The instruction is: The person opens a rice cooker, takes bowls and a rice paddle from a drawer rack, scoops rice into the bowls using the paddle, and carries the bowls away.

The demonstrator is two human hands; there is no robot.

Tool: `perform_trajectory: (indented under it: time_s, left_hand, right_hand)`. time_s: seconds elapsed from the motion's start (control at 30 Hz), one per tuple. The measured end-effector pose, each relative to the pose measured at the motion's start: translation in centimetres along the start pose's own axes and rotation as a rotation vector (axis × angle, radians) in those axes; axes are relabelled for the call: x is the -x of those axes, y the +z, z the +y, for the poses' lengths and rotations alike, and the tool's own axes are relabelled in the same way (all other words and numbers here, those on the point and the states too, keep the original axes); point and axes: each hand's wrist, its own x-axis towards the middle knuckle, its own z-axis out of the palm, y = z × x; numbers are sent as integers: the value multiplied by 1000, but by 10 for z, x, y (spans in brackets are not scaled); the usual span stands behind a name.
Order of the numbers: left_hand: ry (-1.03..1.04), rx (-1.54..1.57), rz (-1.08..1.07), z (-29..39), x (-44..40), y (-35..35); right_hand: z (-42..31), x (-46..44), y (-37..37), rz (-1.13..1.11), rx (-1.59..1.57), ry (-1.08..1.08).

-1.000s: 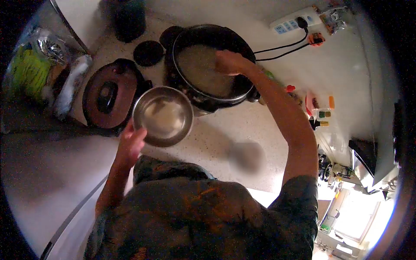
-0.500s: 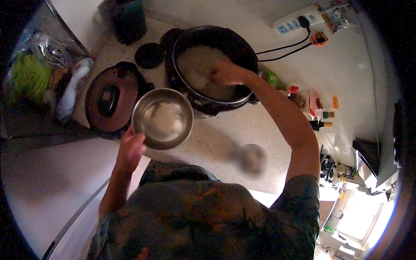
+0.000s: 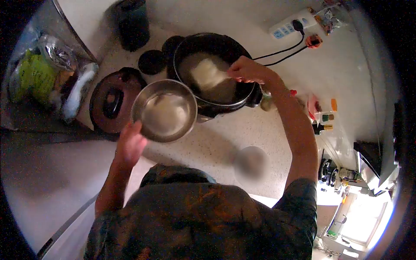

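Note:
My left hand (image 3: 131, 141) grips the near-left rim of a round stainless steel bowl (image 3: 189, 89), tilted beside the big pot. Inside the bowl is a pale patch, either contents or glare; I cannot tell which. Over the pot's right side, my right hand (image 3: 249, 70) is closed, fingers pinched at the edge of a pale, soft, cloth-like piece (image 3: 209, 73). That piece spreads inside the dark round electric pot (image 3: 237, 47), above a greyish bottom. Its exact kind is unclear.
Left of the pot lies a dark reddish lid (image 3: 97, 106) with a black handle. A dark canister (image 3: 133, 28) stands behind. Bagged greens (image 3: 34, 80) are at far left. Cords run to a white power strip (image 3: 292, 26). Condiment bottles (image 3: 323, 117) line the right wall.
My right hand has risen from deep in the pot toward its right rim, and the pale piece now shows spread out. The bowl has shifted slightly up and closer to the pot.

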Motion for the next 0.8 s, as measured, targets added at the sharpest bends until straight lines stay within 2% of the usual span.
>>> perform_trajectory:
  time_s: [0.1, 0.17, 0.3, 0.37, 0.5, 0.57, 0.6, 0.67, 0.73, 0.8]
  left_hand:
    - [22, 261, -193, 54, 5, 41]
    - [-187, 508, -197, 73, 0, 60]
    - [-167, 358, -296, 88, -14, 78]
    - [-217, 286, -226, 100, -14, 95]
    - [-231, 207, -288, 109, -23, 114]
    - [-236, 255, -291, 112, -25, 125]
    - [-234, 255, -288, 114, -24, 130]
    - [-220, 276, -298, 116, -23, 137]
    - [-197, 282, -280, 109, -23, 139]
    - [-179, 288, -260, 103, -21, 140]
  right_hand:
    - [7, 15, -12, 94, 54, 67]
    - [12, 28, -21, 85, -163, 11]
    - [-4, 57, -31, 197, -70, 24]
    - [-9, 74, -36, 223, -159, -25]
    - [-30, 106, -30, 289, -204, -102]
    - [-46, 118, -11, 530, -97, -108]
    - [-48, 122, -1, 528, -97, -111]
    - [-48, 126, 21, 727, 317, -361]
    - [-49, 124, 48, 876, 884, -579]
    - [-65, 132, 77, 899, 1047, -410]
